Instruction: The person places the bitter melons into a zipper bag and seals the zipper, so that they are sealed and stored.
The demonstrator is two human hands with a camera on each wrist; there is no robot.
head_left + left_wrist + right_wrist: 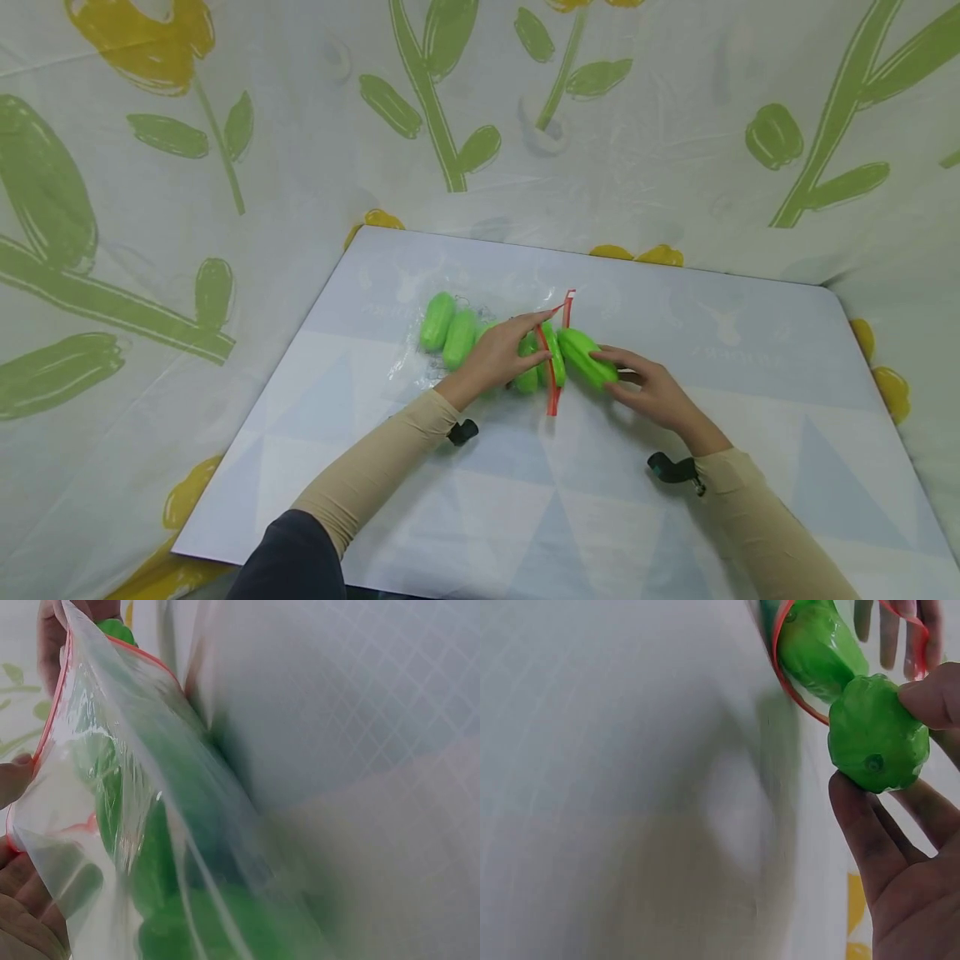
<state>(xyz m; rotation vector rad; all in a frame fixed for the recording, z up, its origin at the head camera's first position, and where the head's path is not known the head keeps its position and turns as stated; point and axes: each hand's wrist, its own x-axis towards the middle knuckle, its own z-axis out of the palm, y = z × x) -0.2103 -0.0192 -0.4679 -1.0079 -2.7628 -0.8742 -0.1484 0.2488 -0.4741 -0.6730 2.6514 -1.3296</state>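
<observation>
A clear zip bag (408,360) with a red zip edge lies on the table, with several bright green, ridged, elongated vegetable-like pieces (437,322) inside. At its mouth my left hand (491,357) pinches the red-edged rim, holding the opening apart. My right hand (660,398) grips one more green vegetable-like piece (581,354) between thumb and fingers, right at the bag's mouth. In the right wrist view, the end of this held piece (877,739) faces the camera, next to another piece (817,649) inside the red rim. My left hand hides part of the bag's middle.
The white and pale-blue patterned table (555,517) stretches around the bag. Behind it hangs a cloth (660,167) printed with green stems and yellow flowers. Black wrist mounts (672,468) sit beside both forearms.
</observation>
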